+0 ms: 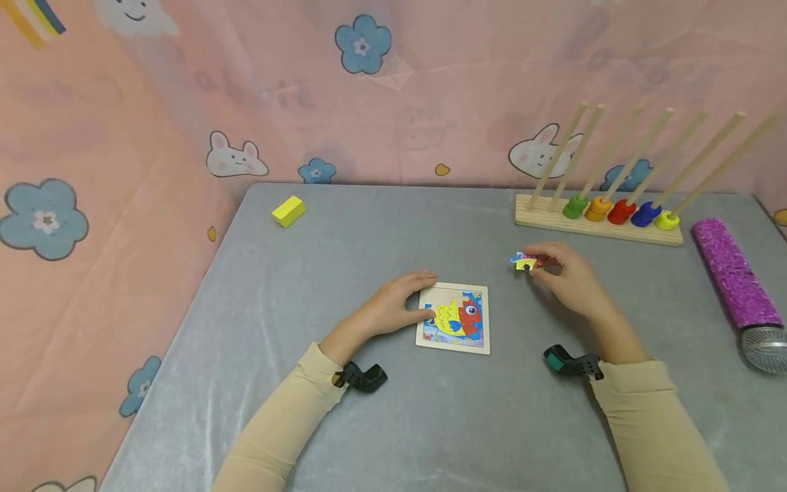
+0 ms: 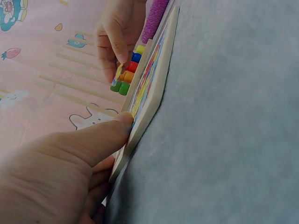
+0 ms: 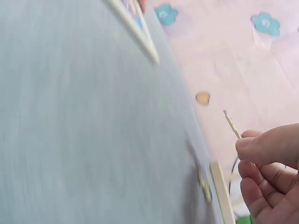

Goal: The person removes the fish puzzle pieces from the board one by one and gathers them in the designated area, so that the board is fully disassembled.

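A square wooden jigsaw puzzle (image 1: 458, 338) with a red and yellow fish picture lies on the grey table. My left hand (image 1: 393, 304) grips its left side, the thumb on the picture; the left wrist view shows the fingers at the frame's outer edge (image 2: 156, 95). The upper part of the picture shows bare wood. To the right, my right hand (image 1: 568, 277) pinches a small colourful puzzle piece (image 1: 522, 262) between thumb and fingers. Seen edge-on in the right wrist view, that piece (image 3: 232, 124) is thin. Beneath it, something small and yellowish (image 3: 204, 185) lies blurred on the table.
Behind my right hand stands a wooden peg rack (image 1: 599, 225) with coloured beads and tall rods. A glittery purple microphone (image 1: 734, 280) lies at the right. A yellow block (image 1: 288, 211) sits at the back left. Patterned pink cloth (image 1: 418, 102) hangs behind the table.
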A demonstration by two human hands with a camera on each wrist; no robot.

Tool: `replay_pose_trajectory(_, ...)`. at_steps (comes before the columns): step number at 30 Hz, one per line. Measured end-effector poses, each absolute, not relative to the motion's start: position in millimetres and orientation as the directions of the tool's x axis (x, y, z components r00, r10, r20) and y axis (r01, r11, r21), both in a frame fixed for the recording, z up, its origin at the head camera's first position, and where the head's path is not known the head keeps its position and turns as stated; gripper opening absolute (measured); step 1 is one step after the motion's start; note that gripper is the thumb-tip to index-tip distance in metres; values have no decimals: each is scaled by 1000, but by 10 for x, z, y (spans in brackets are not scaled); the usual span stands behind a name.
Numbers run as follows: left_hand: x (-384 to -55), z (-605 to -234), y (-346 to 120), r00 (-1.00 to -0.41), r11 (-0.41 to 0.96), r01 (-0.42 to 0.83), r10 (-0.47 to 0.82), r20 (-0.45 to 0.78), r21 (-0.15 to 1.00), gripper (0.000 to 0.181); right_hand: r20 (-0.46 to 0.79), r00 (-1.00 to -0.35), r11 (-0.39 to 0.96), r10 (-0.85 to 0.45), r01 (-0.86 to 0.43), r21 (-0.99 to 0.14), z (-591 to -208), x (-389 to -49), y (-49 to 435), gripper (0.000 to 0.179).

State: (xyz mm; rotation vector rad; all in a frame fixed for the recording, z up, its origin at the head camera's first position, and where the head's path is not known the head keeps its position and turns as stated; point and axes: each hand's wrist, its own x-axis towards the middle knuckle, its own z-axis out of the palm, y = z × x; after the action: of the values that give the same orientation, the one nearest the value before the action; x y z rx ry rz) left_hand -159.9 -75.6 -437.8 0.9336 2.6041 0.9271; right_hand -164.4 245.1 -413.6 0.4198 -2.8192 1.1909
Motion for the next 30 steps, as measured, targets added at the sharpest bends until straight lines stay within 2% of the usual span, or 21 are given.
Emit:
replay_pose_trajectory(5,-1595,-4391,-753,-775,599,487,632,-2,635,62,165,-965,675,-206,-262,-689,-4169,-1632,2710,31)
replay_pose_trajectory(15,-1605,-4379,-751,-772,597,485,635,-8,639,61,79,-996,749,-49,-89,-657,-4224,-1557,3088,35)
replay_pose_trajectory(22,-1612,-4373,-758,-772,595,490,636,-1,637,62,57,-998,761,-6,-42,-647,-4271,-1554,3130,33)
replay_pose_trajectory(30,-1609,-4370,-760,-771,599,486,636,-10,636,62,68,-998,762,-5,-47,-645,-4307,-1528,3084,31)
